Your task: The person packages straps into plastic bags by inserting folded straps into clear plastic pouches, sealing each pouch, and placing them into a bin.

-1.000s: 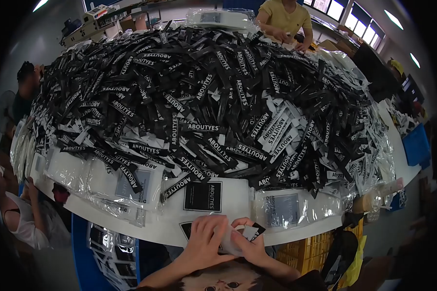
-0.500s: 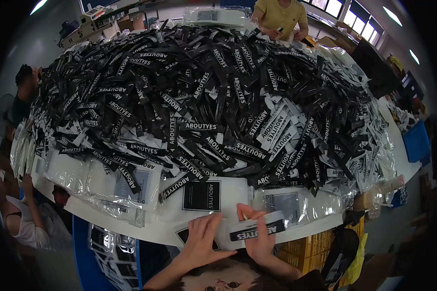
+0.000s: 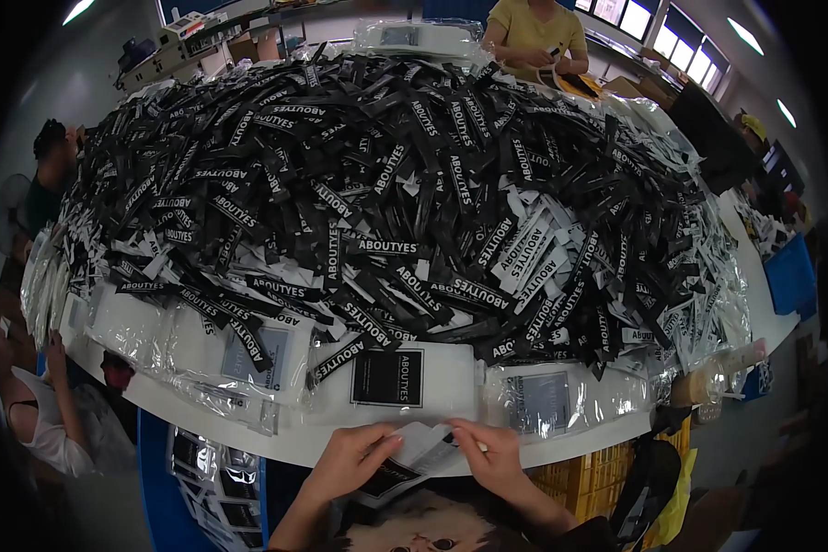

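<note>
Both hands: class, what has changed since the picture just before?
The right hand moved left to the bag; its strip is now mostly hidden. The left hand, previously spread over the bag, now pinches it, nearer the body. The heap looks unchanged.

Tilted, black-labelled translucent bag (image 3: pixel 391 477)

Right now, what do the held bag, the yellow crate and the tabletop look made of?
Held bag: probably thin plastic film; it bends limply, partly see-through around a black printed panel.
Yellow crate: likely rigid moulded plastic; even colour, open lattice sides.
Tabletop: smooth, white, maybe laminate or painted board; plain uniform surface, core material can't be told.
</note>
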Tool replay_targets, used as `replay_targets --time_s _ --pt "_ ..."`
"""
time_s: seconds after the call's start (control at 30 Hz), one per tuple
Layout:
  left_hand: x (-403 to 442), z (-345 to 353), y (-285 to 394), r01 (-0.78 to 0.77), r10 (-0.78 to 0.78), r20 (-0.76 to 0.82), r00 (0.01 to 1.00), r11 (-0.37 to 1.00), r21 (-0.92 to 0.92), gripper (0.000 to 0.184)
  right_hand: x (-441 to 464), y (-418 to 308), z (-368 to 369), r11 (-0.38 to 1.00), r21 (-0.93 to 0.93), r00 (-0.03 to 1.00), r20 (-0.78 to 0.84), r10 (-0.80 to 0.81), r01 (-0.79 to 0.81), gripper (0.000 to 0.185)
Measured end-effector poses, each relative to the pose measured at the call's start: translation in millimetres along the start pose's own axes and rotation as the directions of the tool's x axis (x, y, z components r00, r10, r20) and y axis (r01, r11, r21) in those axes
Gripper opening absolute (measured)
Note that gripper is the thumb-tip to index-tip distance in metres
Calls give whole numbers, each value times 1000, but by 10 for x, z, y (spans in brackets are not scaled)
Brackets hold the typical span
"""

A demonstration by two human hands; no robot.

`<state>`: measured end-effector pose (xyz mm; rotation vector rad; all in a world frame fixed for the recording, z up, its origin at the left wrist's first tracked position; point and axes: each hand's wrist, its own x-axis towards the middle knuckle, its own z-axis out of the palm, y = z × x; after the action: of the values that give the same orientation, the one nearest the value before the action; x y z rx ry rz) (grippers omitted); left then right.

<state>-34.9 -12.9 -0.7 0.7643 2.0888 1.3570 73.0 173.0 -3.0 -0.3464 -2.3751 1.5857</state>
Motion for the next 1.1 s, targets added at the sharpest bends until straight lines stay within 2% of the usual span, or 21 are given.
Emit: replay_targets --time_s 0.03,0.07,0.1,0.13,0.17,0.23,0.33,0.37,0.43,0.47,0.53,0.67,0.73,0.8,0.87,0.9,0.93,0.97,1.0,1.07,1.1 --pt "4 -6 -8 -3 3 0 1000 1000 1 17 2 -10 -28 996 63 986 156 55 -66 15" --pt "1 -13 -20 -48 49 29 998 999 -6 17 18 63 -79 996 62 986 155 56 -66 15" --pt "-10 -13 -28 -91 91 58 994 996 -16 17 41 195 -137 938 195 897 398 191 -286 16" --pt "-13 -2 -1 -87 88 57 994 996 -19 17 64 286 -165 819 259 732 630 259 -512 18" --pt "-10 12 54 -88 91 92 992 995 -39 16 111 304 -151 818 256 729 633 261 -515 18" --pt "14 44 104 -88 94 128 987 995 -53 16 228 298 -83 912 -81 537 786 306 -402 21" --pt "35 55 81 -149 145 114 983 988 31 16 211 312 -6 856 108 647 703 294 -506 20" --pt "32 24 49 -36 38 65 997 999 -41 16 174 345 19 855 107 645 706 293 -507 20" --pt "28 -15 65 86 -95 -47 994 984 -155 18 101 384 81 635 615 880 386 275 -468 18" --pt "25 4 38 90 -99 -49 994 984 -155 18 75 346 85 633 614 878 390 275 -471 18" --pt "28 42 -31 113 -124 -6 992 918 -380 18 42 133 92 852 383 898 392 199 -356 16" --pt "17 39 63 31 -16 58 998 963 -267 19 83 62 111 877 368 904 400 150 -309 15" --pt "-31 80 18 -54 26 -122 992 971 -232 21 150 21 176 891 339 906 395 155 -300 17" --pt "-35 30 -47 47 -92 -130 987 949 -311 23 277 -5 194 903 312 906 390 162 -295 20" --pt "-93 -67 -468 219 -282 -141 949 912 -348 29 560 -15 190 991 35 894 438 99 -126 21" --pt "-124 -115 -509 225 -289 -146 946 911 -346 29 721 -66 216 997 38 923 381 45 -64 20" --pt "-146 -142 -527 147 -251 -242 937 913 -380 29 884 -127 265 999 34 947 322 -11 0 19" --pt "-164 -164 -541 62 -213 -338 917 912 -406 30 1069 -150 351 976 -20 933 300 -201 217 14" --pt "-210 -186 -571 70 -227 -368 902 917 -392 33 1206 -116 491 903 -80 878 284 -384 421 10" --pt "-422 -457 -542 125 -166 -189 968 969 -211 35 1435 162 891 660 -138 645 426 -634 739 19" --pt "-585 -671 -680 111 -117 -38 992 983 -145 33 1454 206 1008 598 -205 604 518 -606 775 23"
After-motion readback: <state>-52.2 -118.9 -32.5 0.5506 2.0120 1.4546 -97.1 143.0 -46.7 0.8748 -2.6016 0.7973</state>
